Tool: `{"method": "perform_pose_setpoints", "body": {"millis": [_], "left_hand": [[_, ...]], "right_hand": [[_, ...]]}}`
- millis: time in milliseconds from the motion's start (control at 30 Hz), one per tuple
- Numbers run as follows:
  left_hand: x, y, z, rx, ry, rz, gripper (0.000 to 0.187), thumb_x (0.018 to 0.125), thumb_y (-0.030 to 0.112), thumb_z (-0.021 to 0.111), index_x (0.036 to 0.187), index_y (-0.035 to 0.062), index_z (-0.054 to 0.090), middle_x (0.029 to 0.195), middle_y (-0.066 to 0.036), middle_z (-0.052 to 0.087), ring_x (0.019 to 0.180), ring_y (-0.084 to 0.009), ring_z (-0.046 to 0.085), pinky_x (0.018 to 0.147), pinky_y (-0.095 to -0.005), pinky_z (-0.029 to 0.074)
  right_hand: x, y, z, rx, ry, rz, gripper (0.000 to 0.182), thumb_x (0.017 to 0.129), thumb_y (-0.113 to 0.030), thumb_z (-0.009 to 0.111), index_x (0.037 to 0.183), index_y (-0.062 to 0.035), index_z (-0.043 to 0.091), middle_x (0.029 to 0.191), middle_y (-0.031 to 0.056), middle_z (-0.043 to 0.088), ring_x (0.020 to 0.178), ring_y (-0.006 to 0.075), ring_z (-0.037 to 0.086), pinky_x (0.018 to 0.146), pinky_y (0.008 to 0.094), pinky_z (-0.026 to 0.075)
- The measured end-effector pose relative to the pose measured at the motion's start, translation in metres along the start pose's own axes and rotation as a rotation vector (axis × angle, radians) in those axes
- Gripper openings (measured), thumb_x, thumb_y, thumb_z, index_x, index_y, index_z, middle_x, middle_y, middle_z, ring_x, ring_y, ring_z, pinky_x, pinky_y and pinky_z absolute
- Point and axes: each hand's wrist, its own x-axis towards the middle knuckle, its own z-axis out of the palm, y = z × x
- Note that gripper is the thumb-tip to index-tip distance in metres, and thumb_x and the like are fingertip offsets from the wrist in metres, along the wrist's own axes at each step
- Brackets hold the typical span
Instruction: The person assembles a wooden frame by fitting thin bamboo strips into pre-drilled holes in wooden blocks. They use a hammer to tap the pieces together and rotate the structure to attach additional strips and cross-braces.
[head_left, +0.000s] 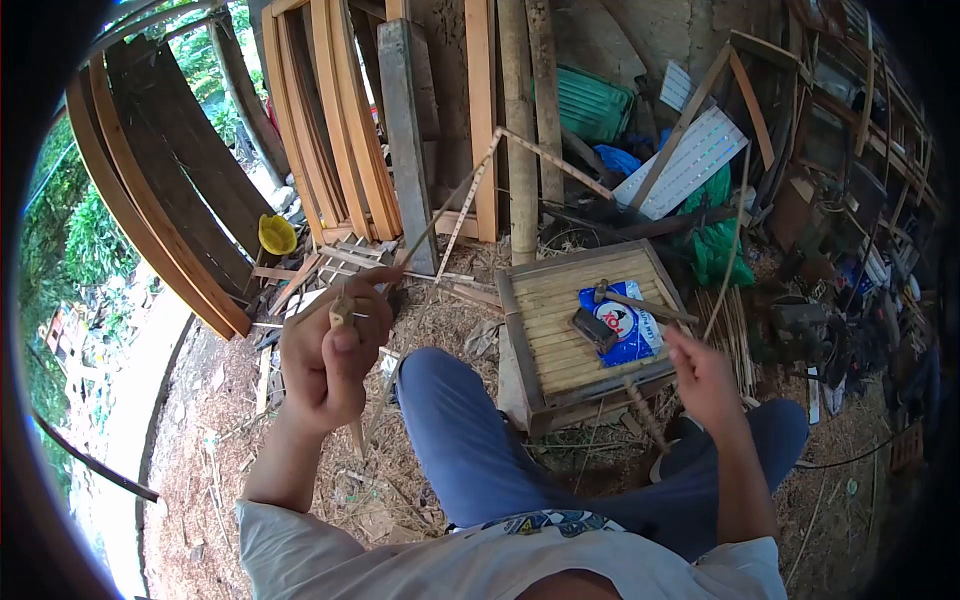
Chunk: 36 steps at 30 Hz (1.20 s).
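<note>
My left hand (338,350) is raised above my left knee, its fingers closed around thin bamboo strips. One long bamboo strip (450,203) rises from that fist and bends sharply at the top, with lengths running down from the bend. A pale wooden piece (342,308) shows above the thumb. Over my other knee, my right hand (705,378) is closed with fingertips pinched; what they hold is too small to tell. A thin curved strip (735,235) reaches down to its knuckles. Nearby, a hammer (640,300) and a dark block (594,330) lie on a blue packet (640,345).
The packet rests on a low slatted bamboo table (560,365) with a wooden frame. Planks (345,130) lean behind it. A green crate (592,105), a white perforated panel (690,165) and a yellow helmet-like item (277,235) stand around. Shavings cover the ground (210,470).
</note>
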Motion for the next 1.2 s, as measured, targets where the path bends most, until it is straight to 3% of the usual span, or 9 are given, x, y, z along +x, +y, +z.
{"method": "perform_pose_setpoints", "body": {"millis": [100,233,400,533,700,833,1000,1067,1200], "left_hand": [[-0.001,0.003,0.0,-0.015,0.02,0.007,0.053,0.107,0.034,0.034,0.063,0.0065,0.041,0.059,-0.006,0.047,0.063,-0.0234,0.053,0.096,-0.0562,0.05],[-0.001,0.007,0.002,-0.027,-0.016,0.062,0.057,0.106,0.039,0.037,0.062,0.005,0.045,0.058,-0.008,0.049,0.061,-0.0257,0.056,0.091,-0.0575,0.052],[-0.013,0.017,0.013,-0.08,-0.101,0.086,0.059,0.104,0.044,0.042,0.06,0.0062,0.048,0.056,-0.007,0.051,0.06,-0.0261,0.059,0.084,-0.0571,0.056],[-0.026,0.022,0.02,-0.117,-0.136,0.09,0.058,0.103,0.045,0.047,0.059,0.0081,0.048,0.054,-0.005,0.053,0.059,-0.024,0.06,0.085,-0.055,0.057],[-0.041,0.025,0.017,-0.149,-0.193,0.091,0.055,0.102,0.044,0.05,0.059,0.0089,0.05,0.055,-0.005,0.054,0.062,-0.0237,0.061,0.088,-0.0515,0.057],[-0.043,0.03,0.001,-0.247,-0.412,0.005,0.056,0.101,0.048,0.048,0.06,0.0088,0.053,0.055,-0.005,0.054,0.067,-0.0255,0.063,0.095,-0.0532,0.053],[-0.067,0.014,-0.047,-0.424,-0.625,-0.256,0.09,0.1,0.07,0.02,0.073,0.0011,0.072,0.064,-0.009,0.069,0.087,-0.0302,0.073,0.115,-0.0505,0.035],[-0.082,0.013,-0.067,-0.431,-0.649,-0.418,0.085,0.099,0.069,0.029,0.079,0.0,0.074,0.074,-0.012,0.073,0.089,-0.0324,0.074,0.115,-0.0553,0.034],[-0.074,0.021,-0.087,-0.335,-0.655,-0.598,0.064,0.098,0.058,0.048,0.091,0.0004,0.074,0.085,-0.014,0.076,0.094,-0.0321,0.074,0.114,-0.0584,0.035]], "right_hand": [[0.011,-0.012,-0.013,0.153,0.116,-0.071,0.034,0.1,-0.009,0.057,0.132,0.0029,0.059,0.122,0.021,0.069,0.115,0.0303,0.067,0.093,0.0346,0.053],[0.031,-0.042,-0.043,0.191,0.028,-0.11,0.039,0.103,-0.014,0.057,0.138,0.0037,0.054,0.13,0.0186,0.065,0.119,0.0216,0.063,0.1,0.0302,0.049],[0.08,-0.067,-0.054,0.224,0.09,-0.233,0.041,0.101,-0.021,0.062,0.133,0.0033,0.057,0.128,0.0179,0.066,0.119,0.0219,0.063,0.099,0.0329,0.049],[0.137,-0.053,-0.027,-0.054,0.145,-0.23,0.046,0.1,-0.03,0.063,0.132,0.0029,0.058,0.124,0.0207,0.067,0.116,0.0263,0.065,0.095,0.0361,0.052],[0.195,-0.017,0.02,0.298,-0.066,-0.173,0.037,0.1,-0.034,0.061,0.11,0.0019,0.063,0.091,0.0098,0.068,0.079,0.017,0.066,0.072,0.0311,0.053],[0.198,-0.029,0.038,0.626,-0.222,-0.039,0.031,0.102,-0.033,0.059,0.098,-0.0017,0.062,0.074,0.0,0.058,0.058,0.0074,0.054,0.054,0.0263,0.045],[0.182,-0.068,0.053,0.619,-0.17,-0.145,0.03,0.1,-0.032,0.063,0.096,-0.0015,0.064,0.072,-0.0005,0.057,0.06,0.0072,0.051,0.055,0.0276,0.042],[0.174,-0.077,0.066,0.554,-0.14,-0.237,0.031,0.096,-0.031,0.067,0.094,-0.0005,0.064,0.072,0.0006,0.059,0.063,0.0087,0.054,0.057,0.0285,0.043],[0.147,-0.095,0.095,0.495,-0.137,-0.397,0.021,0.095,-0.02,0.072,0.095,-0.0025,0.06,0.072,-0.005,0.057,0.061,0.0007,0.047,0.053,0.0213,0.034]]}}
